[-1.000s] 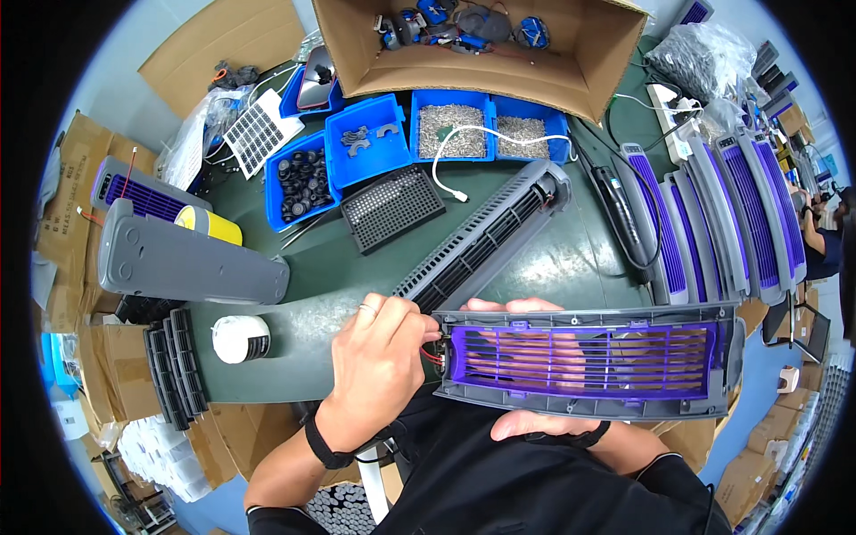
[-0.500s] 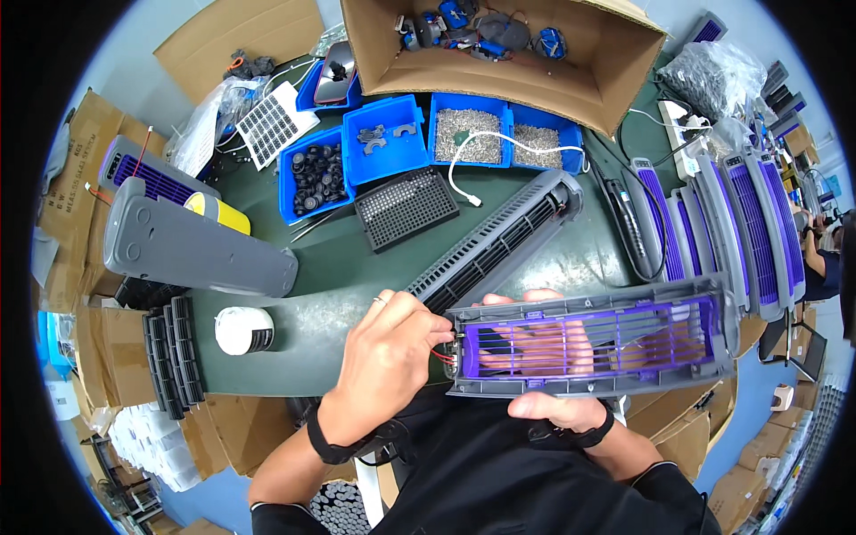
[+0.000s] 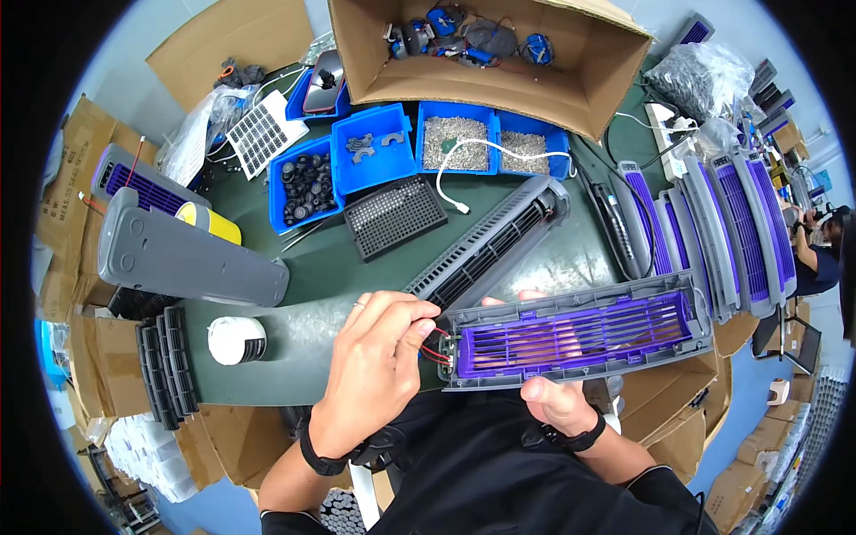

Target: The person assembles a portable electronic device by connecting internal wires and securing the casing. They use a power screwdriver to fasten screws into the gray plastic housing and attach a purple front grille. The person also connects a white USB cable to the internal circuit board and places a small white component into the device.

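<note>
My right hand grips a grey panel with a purple slatted grille from below, thumb on the near rim and fingers behind the slats. The panel's ribbed inner side faces up, and its left end sits beside my left hand. There my left thumb and fingers are pinched together on thin red wires that loop out of a small board at the panel's end. The fingertips partly hide the wires. Just beyond lies a long grey housing with a black slotted roller inside, slanting across the table.
Blue bins of black parts, grey clips and small screws stand at the back, beneath a cardboard box holding motors. A black perforated tray, a white tub and a grey casing lie leftward. Purple-grilled units line the right.
The panel has tilted, so its purple slats look closer together, and it has shifted slightly left. My left fingers have drawn a little away from its end, and more red wire shows.
</note>
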Action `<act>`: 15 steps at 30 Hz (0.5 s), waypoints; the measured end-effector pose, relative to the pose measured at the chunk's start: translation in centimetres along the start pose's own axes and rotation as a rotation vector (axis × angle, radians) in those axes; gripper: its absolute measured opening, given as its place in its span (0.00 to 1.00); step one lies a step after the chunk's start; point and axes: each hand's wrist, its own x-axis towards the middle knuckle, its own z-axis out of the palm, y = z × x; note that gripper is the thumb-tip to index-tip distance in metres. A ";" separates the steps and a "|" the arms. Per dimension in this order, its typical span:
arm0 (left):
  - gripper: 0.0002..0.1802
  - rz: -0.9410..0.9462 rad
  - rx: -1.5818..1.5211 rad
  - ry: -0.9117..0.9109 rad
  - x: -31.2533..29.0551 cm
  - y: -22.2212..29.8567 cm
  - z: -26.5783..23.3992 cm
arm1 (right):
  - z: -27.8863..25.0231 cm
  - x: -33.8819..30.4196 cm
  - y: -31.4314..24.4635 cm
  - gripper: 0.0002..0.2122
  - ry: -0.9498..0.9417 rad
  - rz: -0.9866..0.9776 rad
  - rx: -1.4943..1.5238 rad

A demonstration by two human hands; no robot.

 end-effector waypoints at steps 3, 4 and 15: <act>0.12 0.009 0.055 -0.022 0.3 0.2 0.9 | -0.6 -1.0 0.9 0.44 0.100 -0.015 0.035; 0.14 -0.009 0.092 -0.030 0.5 0.3 1.2 | -0.8 -1.4 0.9 0.43 0.130 0.053 0.056; 0.25 -0.012 0.257 -0.287 2.8 -2.9 2.7 | -1.8 -2.2 0.5 0.51 0.064 0.008 0.084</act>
